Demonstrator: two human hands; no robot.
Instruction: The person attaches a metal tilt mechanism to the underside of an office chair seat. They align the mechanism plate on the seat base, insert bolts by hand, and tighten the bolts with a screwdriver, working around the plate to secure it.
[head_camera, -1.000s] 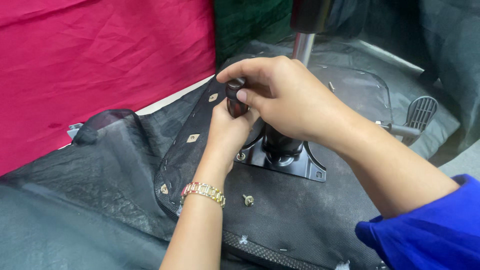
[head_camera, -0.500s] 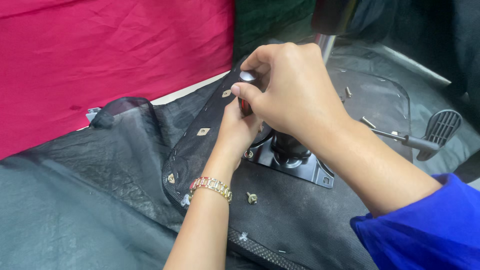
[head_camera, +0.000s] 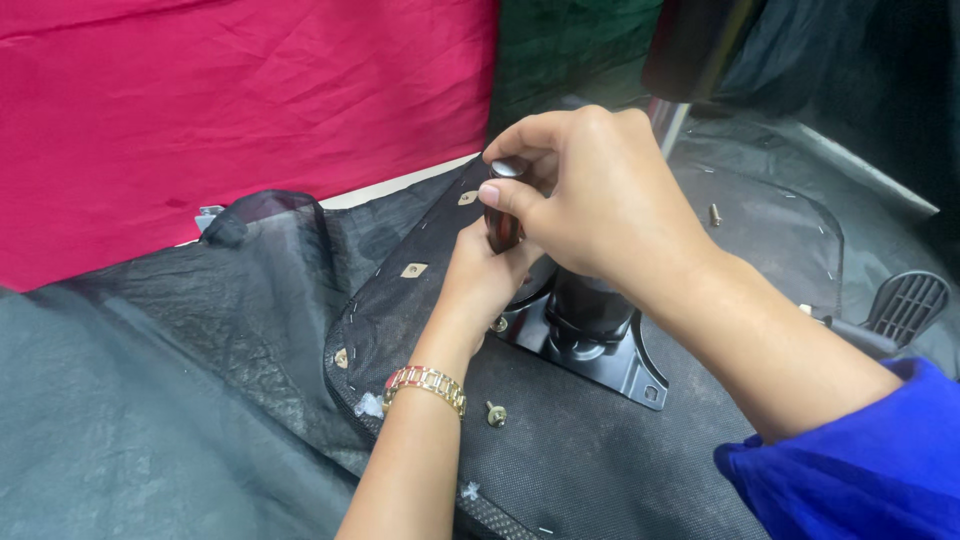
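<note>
My right hand (head_camera: 600, 200) is closed over the top of a dark reddish-brown tool handle (head_camera: 500, 228) with a silvery cap. Just below it, my left hand (head_camera: 485, 285), with a gold bracelet (head_camera: 427, 383) on the wrist, grips the lower part of the same tool. The tool stands upright at the left edge of a black metal mounting plate (head_camera: 620, 365) on the fabric-covered underside of a chair seat (head_camera: 590, 460). Its tip is hidden behind my left hand. A loose bolt (head_camera: 495, 412) lies on the seat beside my left wrist.
A chrome column (head_camera: 668, 125) rises from the plate behind my hands. A second bolt (head_camera: 714, 213) lies further back on the seat. A black lever paddle (head_camera: 905, 305) sticks out at the right. Red cloth (head_camera: 230, 110) hangs at the back left, and dark mesh fabric (head_camera: 150, 400) lies at the left.
Both hands stay on the tool handle at the plate's edge. The view has swung left, so the hands and the seat sit further right in the picture.
</note>
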